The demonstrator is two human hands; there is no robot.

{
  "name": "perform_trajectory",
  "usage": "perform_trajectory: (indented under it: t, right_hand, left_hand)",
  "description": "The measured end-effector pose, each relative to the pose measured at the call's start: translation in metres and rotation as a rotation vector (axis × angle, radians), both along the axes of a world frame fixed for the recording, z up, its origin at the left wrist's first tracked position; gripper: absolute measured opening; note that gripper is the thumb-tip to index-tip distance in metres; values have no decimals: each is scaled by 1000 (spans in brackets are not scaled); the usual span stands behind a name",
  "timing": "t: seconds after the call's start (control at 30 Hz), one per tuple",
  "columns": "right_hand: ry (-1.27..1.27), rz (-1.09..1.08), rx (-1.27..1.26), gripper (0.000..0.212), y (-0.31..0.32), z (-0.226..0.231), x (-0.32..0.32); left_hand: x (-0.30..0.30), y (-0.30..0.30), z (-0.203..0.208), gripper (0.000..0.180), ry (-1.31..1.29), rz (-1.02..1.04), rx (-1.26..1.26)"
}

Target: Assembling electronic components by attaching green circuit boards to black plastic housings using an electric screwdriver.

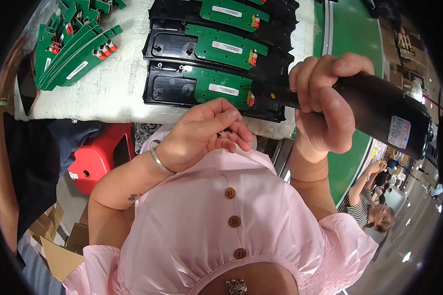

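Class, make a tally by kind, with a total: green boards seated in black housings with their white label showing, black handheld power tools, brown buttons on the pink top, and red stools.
Seated green boards, label showing: 3
Black handheld power tool: 1
Brown buttons: 3
Red stool: 1
Total: 8

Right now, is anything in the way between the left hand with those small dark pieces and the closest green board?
Nothing visible blocks the left hand and its small dark pieces from the closest green board. The black handheld tool in the right hand reaches toward that board's right end, though.
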State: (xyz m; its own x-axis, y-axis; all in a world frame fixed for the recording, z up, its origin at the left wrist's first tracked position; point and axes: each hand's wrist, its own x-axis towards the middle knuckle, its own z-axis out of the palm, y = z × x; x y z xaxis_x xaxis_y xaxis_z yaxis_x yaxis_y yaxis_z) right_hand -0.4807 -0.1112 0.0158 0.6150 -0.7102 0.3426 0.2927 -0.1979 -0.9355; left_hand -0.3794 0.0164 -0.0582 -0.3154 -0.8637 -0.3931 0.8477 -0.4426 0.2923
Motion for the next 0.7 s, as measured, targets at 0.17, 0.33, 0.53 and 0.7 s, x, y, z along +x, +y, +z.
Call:
perform_trajectory:
  t: [0.17, 0.33, 0.53, 0.7]
  right_hand:
    - [32, 6, 7, 26, 2, -2, 6]
    - [-9, 157, -2, 22, -1, -3, 8]
    - [72, 128, -39, 20, 1, -4, 13]
    - [1, 122, -25, 23, -1, 6, 5]
  left_hand:
    - [3, -1, -10, 15, -103, 112, 31]
    - [-1, -6, 0, 16, -105, 214, 144]
    - [-2, -5, -9, 14, -47, 260, 108]
    - [-2, -9, -3, 13, -28, 246, 161]
